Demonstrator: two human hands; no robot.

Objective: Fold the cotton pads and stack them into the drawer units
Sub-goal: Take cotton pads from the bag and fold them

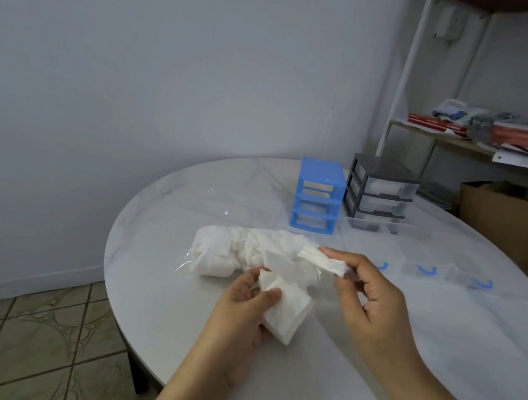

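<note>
The left hand (242,310) holds a small stack of cotton pads (285,315) over the table (148,318). The right hand (367,299) pinches one pad (321,260) just above. The blue drawer unit (318,196) stands far behind.

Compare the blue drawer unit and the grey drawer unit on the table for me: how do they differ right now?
The blue drawer unit has three empty slots; its clear drawers with blue handles lie out on the table. The grey drawer unit keeps at least its upper two drawers in, and the top one seems to hold something white. The blue one stands left of the grey one. Both are upright, three-tier, and side by side.
</note>
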